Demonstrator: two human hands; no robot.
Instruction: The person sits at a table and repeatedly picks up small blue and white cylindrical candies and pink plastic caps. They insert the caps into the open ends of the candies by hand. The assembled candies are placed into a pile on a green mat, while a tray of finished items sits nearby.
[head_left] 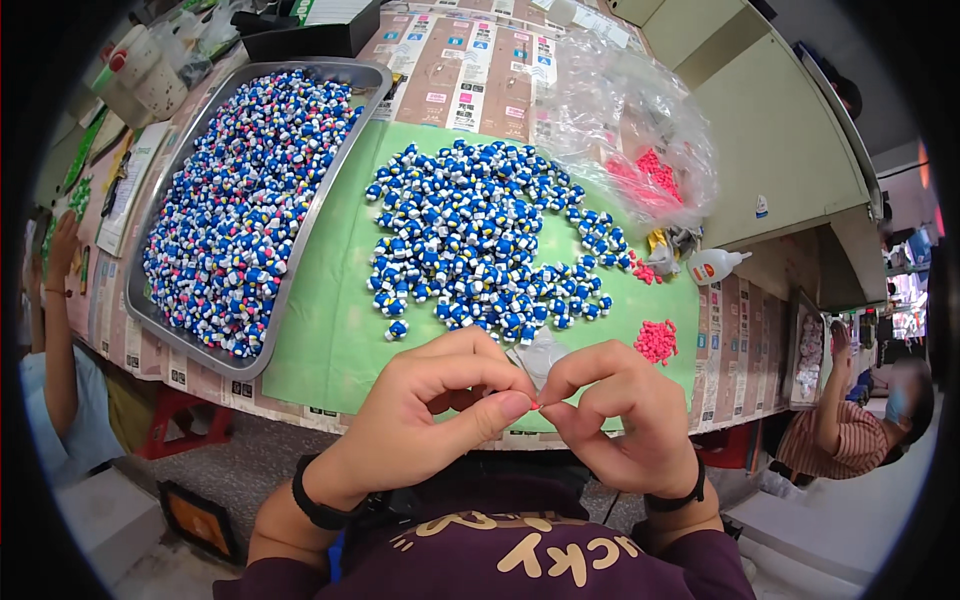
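My left hand and my right hand meet tip to tip over the near edge of the green sheet. A tiny pink piece shows at the left thumb and fingertip, which pinch it. Thumb and finger of my right hand are closed right beside it; what lies between them is hidden. Just behind the fingertips sits a small clear plastic thing, partly covered. Beyond it spreads a pile of small blue-and-white figure pieces with yellow bits. To the right lies a heap of small pink pieces.
A metal tray full of similar figures with pink bits stands at left. A few pink pieces, a white squeeze bottle and a clear bag of pink pieces lie at right. Other people sit on both sides.
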